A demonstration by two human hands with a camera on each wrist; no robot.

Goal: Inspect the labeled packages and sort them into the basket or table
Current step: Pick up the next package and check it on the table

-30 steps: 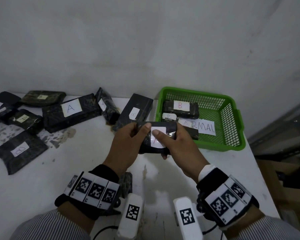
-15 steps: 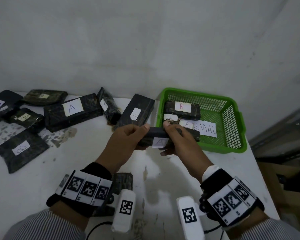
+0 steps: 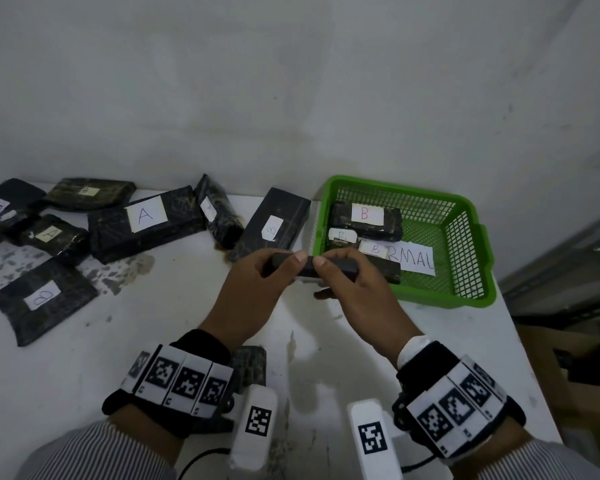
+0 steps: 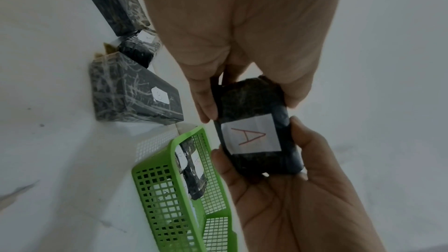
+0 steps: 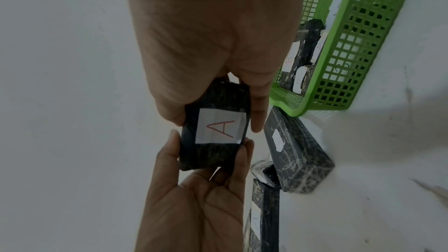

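Note:
A small black wrapped package (image 3: 310,267) with a white label marked A (image 4: 251,135) (image 5: 220,128) is held above the white table (image 3: 66,358), just left of the green basket (image 3: 471,233). My left hand (image 3: 257,289) grips its left end and my right hand (image 3: 354,289) grips its right end, thumbs on top. In the head view the package is turned edge-on and its label faces down toward the wrist views. In the basket lie three packages labeled B (image 3: 366,220) and a paper sheet reading RMAL (image 3: 413,259).
Several more black labeled packages lie along the table's back left, among them a large A package (image 3: 146,220), a B package (image 3: 274,226) beside the basket and a B package (image 3: 44,297) nearer the front left. Another dark package (image 3: 248,365) sits under my left wrist. The table's edge runs on the right.
Both hands have rolled the package so that its A label, earlier facing the head camera, now faces downward. The hands rose slightly and stayed near the basket's left side.

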